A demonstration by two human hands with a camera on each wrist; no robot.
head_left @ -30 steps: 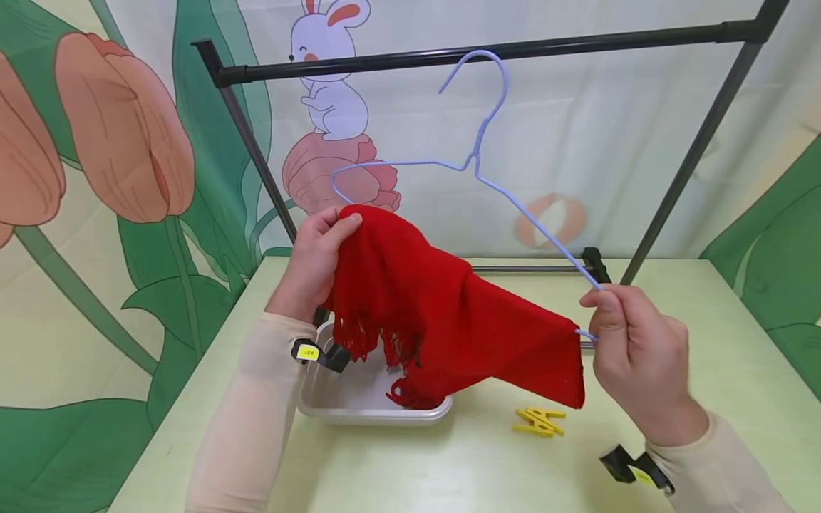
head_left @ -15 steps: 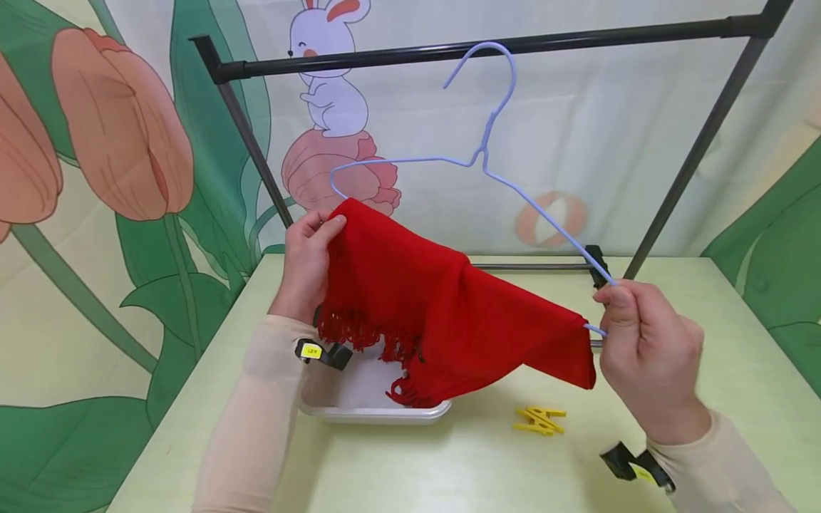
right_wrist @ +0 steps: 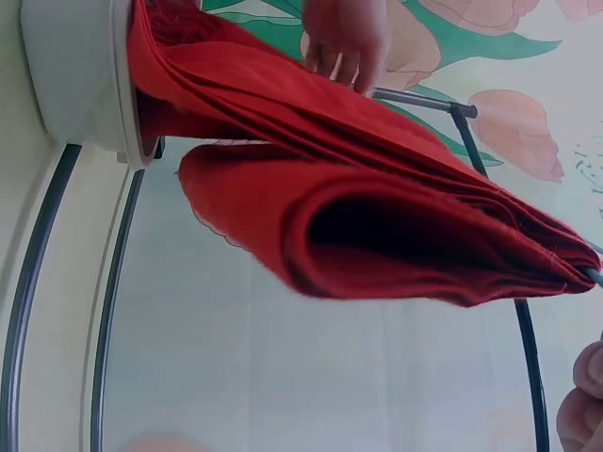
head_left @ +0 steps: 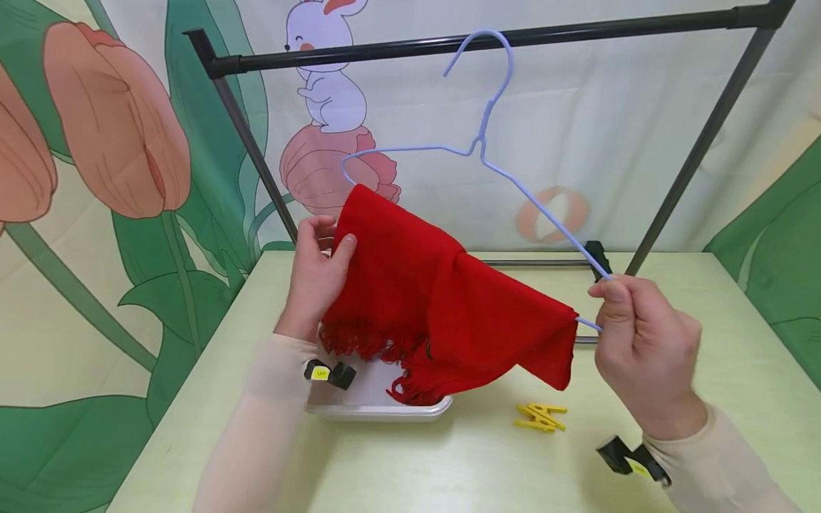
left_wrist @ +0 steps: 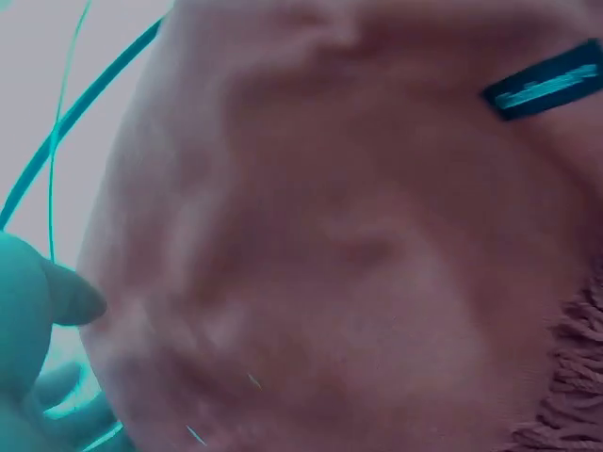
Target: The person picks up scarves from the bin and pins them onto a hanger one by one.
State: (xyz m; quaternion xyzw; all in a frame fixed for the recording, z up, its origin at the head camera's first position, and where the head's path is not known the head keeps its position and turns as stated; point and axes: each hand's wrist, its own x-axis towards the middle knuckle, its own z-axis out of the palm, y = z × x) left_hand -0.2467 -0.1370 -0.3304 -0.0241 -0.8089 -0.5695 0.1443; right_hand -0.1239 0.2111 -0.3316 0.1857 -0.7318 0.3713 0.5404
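A red fringed scarf (head_left: 410,263) is draped over the lower bar of a lavender wire clothes hanger (head_left: 529,196), sloping down to the right. My right hand (head_left: 648,349) grips the hanger's lower right corner. At the scarf's left edge is my left hand (head_left: 317,278), its thumb in front of the cloth and its fingers loosely spread behind. The left wrist view shows that thumb (left_wrist: 75,297) touching the cloth's edge. Layered folds of the scarf (right_wrist: 377,226) fill the right wrist view. A small dark label (left_wrist: 546,80) shows on the cloth.
A black rack's top bar (head_left: 385,50) runs behind the hanger's hook; contact is unclear. A white basin (head_left: 378,413) stands under the scarf, its fringe hanging at the rim. Yellow clothespins (head_left: 540,417) lie on the pale table (head_left: 500,477). A printed curtain hangs behind.
My left hand has slid down from the scarf's upper left corner and loosened its hold. The scarf's left part has spread flatter along the hanger. My right hand keeps its grip, shifting slightly.
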